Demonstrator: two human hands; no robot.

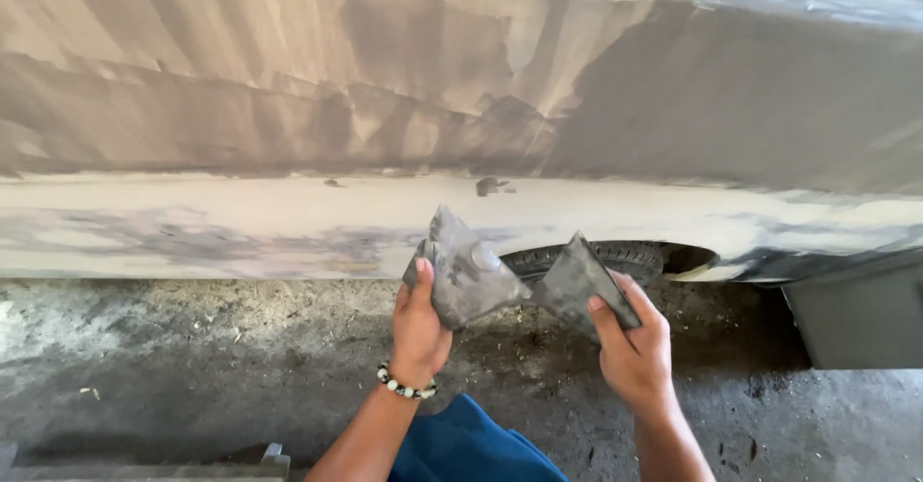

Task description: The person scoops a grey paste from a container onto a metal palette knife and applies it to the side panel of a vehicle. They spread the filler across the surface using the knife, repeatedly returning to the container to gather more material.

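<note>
Both hands point(519, 333) gripping grey sandpaper sheet point(524, 285), sanded car panel point(288, 222)

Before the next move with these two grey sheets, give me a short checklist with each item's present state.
1. Left hand grips its grey abrasive sheet: ok.
2. Right hand grips the second grey sheet: ok.
3. Sheets flat: not ok, both crumpled.
4. Sheets separate: cannot tell, their tips meet.
5. Sanded car body panel in view ahead: ok.
6. Tyre clear of both hands: ok.
</note>
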